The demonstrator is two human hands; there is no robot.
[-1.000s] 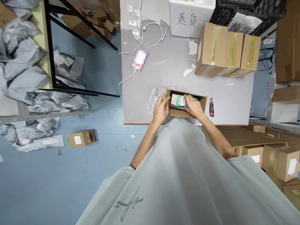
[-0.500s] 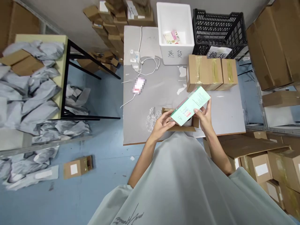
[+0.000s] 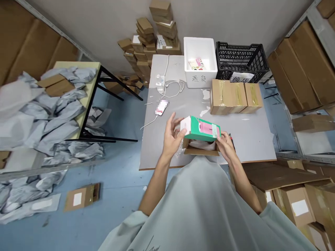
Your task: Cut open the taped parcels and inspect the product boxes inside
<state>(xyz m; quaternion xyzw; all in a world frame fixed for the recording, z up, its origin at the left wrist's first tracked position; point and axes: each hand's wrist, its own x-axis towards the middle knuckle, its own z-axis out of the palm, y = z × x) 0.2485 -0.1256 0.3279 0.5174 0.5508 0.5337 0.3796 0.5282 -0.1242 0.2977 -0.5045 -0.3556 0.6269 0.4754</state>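
A green and white product box (image 3: 195,129) with a pink device pictured on it is held tilted above the table. My left hand (image 3: 171,137) has its thumb and fingers around the white end. My right hand (image 3: 227,148) grips the other end, thumb on the near face. Beneath it is an open cardboard carton (image 3: 200,152) with something whitish inside, partly hidden by the product box. Some clear bubble wrap (image 3: 179,152) lies by the carton's left side. A dark object with a bit of red (image 3: 232,140) shows behind my right hand, mostly covered.
Three taped cartons (image 3: 222,97) stand on the table's right side, before a white bin (image 3: 200,79) and a black crate (image 3: 239,57). A phone (image 3: 161,107) and white cables lie at left. Grey parcels (image 3: 52,108) cover a side table; boxes fill shelves at right.
The product box has been turned, so a green face with a pink picture shows instead of the pale printed side. My left hand has shifted up around its end. The view has tilted upward.
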